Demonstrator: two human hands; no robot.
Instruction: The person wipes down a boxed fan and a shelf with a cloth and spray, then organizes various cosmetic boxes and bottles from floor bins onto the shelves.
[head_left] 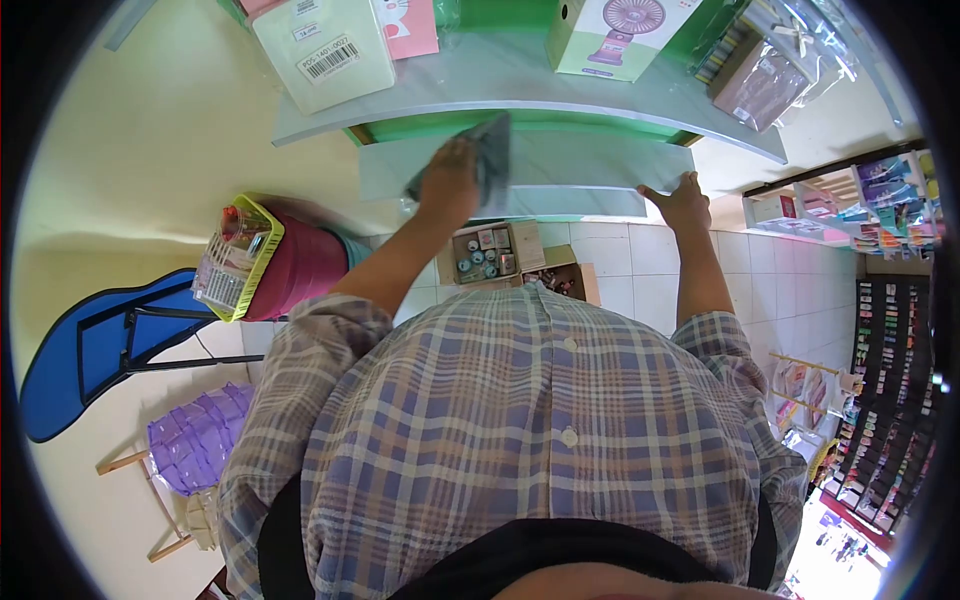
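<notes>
My left hand is closed around a grey cloth, which hangs over the marbled light shelf board below the upper shelf. Some motion blur softens the cloth's edges. At the board's right end, my right hand rests against the front edge, thumb and fingers spread apart. The undersides of those fingers are hidden.
Above is a shelf carrying a fan box and a pale green box. Open cartons stand on the tiled floor. Left are a maroon bin and a blue folding chair; stocked racks line the right.
</notes>
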